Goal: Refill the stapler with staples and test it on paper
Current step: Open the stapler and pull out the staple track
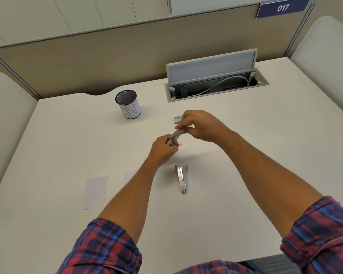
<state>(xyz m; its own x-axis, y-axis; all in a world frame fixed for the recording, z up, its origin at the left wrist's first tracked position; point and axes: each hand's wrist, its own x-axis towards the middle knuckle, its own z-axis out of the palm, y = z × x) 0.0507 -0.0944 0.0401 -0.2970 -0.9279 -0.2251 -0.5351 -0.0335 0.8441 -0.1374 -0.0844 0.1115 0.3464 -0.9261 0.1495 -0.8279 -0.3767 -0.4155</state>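
Above the desk, both hands (183,133) pinching a stapler (174,137).

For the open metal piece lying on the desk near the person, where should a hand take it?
Grip the metal piece at its near, narrow hinged end from above, pinching across its sides. The two arms splay apart toward the far end, so that end is wider and would likely flex.

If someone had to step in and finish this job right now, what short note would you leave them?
Left hand grips the lower end of a slim metal piece; right hand pinches its upper end.
Stapler lies opened on the desk, nearer the person than the hands.
Staple box sits behind the right hand.
Two paper slips lie to the left.
Done: stapler opened.
Left: load staples, close it, test on paper.
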